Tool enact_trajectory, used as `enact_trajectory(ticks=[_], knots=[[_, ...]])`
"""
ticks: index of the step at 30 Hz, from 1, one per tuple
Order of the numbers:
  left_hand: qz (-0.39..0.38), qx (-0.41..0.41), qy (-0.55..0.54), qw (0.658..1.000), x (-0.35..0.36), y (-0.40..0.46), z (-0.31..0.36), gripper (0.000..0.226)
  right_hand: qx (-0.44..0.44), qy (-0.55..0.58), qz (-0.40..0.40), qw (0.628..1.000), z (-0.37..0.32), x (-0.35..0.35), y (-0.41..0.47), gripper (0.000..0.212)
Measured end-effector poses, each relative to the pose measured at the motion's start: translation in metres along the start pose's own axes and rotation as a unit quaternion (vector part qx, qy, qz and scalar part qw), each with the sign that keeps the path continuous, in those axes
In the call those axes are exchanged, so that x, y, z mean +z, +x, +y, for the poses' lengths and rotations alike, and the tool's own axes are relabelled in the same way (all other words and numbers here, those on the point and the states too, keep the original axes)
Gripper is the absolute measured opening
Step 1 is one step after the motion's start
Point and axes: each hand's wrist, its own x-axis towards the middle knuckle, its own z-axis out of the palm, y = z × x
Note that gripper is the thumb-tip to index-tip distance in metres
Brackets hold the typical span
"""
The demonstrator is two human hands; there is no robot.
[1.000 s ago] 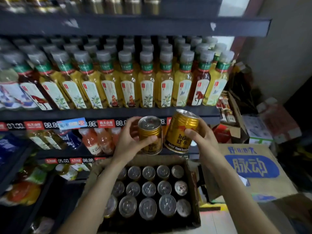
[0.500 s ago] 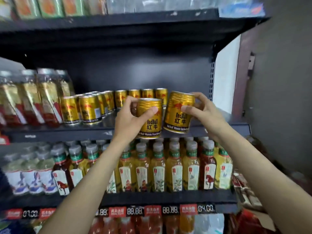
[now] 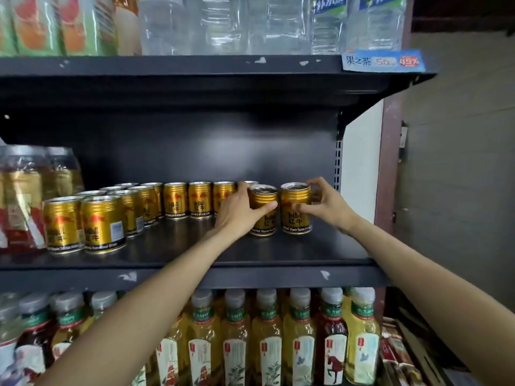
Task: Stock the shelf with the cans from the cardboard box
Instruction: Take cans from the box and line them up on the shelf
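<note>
Both hands are on the middle shelf point(image 3: 278, 254), each gripping one gold can. The left hand point(image 3: 239, 211) wraps the left can point(image 3: 263, 215), thumb across its front face and fingers curled round its far side; the can stands upright with its base on the shelf deck. The right hand point(image 3: 327, 204) grips the right can point(image 3: 296, 211) from the 3 o'clock side, thumb on the front face and fingers curled behind the rim; this can is also upright, base on the deck. The two held cans stand just beside each other; whether their sides touch cannot be told. At 9 o'clock from the left can, a row of gold cans point(image 3: 175, 200) runs along the back of the shelf, and further gold cans point(image 3: 101, 224) curve forward toward the front edge at the far left. One rear can point(image 3: 252, 183) is partly hidden behind the left hand. At the extreme 9 o'clock position stand wrapped jars point(image 3: 25, 196), blurred. The upper shelf point(image 3: 195, 65) at 12 o'clock carries clear water bottles point(image 3: 223, 23) and green-labelled packs point(image 3: 55, 23), with a blue price tag point(image 3: 383, 61) on its front lip. At 6 o'clock, the lower shelf holds tea bottles point(image 3: 267, 338) with grey caps. The cardboard box is out of view.
</note>
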Motion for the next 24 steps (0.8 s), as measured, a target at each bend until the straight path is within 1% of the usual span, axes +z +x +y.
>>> enact_trajectory(ticks=[5, 7, 8, 9, 10, 11, 13, 14, 15, 16, 19, 24], knots=[[-0.061, -0.002, -0.006, 0.998, 0.023, 0.023, -0.002, 0.082, 0.014, -0.063, -0.063, 0.996, 0.017, -0.018, 0.02, 0.061], [-0.078, 0.021, 0.009, 0.997, 0.022, 0.024, -0.002, 0.087, 0.026, -0.062, -0.09, 0.994, 0.023, -0.021, 0.023, 0.063], [-0.077, 0.041, 0.023, 0.996, 0.019, 0.023, -0.003, 0.091, 0.013, -0.076, -0.096, 0.992, 0.025, -0.022, 0.022, 0.066], [-0.069, 0.068, 0.046, 0.994, 0.015, 0.021, -0.005, 0.097, -0.021, -0.122, -0.092, 0.988, 0.027, -0.023, 0.02, 0.069], [-0.055, 0.098, 0.08, 0.99, 0.011, 0.019, -0.007, 0.101, -0.073, -0.195, -0.077, 0.975, 0.029, -0.023, 0.017, 0.073], [-0.039, 0.133, 0.116, 0.984, 0.008, 0.018, -0.01, 0.103, -0.139, -0.282, -0.057, 0.948, 0.03, -0.023, 0.014, 0.075], [-0.024, 0.19, 0.166, 0.967, 0.005, 0.017, -0.014, 0.098, -0.259, -0.438, -0.031, 0.86, 0.03, -0.02, 0.007, 0.076], [-0.029, 0.202, 0.178, 0.963, 0.005, 0.019, -0.015, 0.095, -0.289, -0.48, -0.03, 0.828, 0.029, -0.019, 0.006, 0.075], [-0.036, 0.207, 0.183, 0.96, 0.006, 0.021, -0.015, 0.093, -0.305, -0.499, -0.034, 0.81, 0.028, -0.016, 0.006, 0.074], [-0.042, 0.21, 0.187, 0.959, 0.008, 0.024, -0.014, 0.091, -0.313, -0.506, -0.042, 0.803, 0.027, -0.014, 0.007, 0.071], [-0.045, 0.221, 0.218, 0.949, 0.017, 0.036, -0.012, 0.09, -0.286, -0.501, -0.074, 0.813, 0.023, -0.012, 0.018, 0.064], [-0.044, 0.235, 0.293, 0.926, 0.033, 0.056, -0.012, 0.089, -0.236, -0.53, -0.096, 0.809, 0.03, -0.01, 0.041, 0.066]])
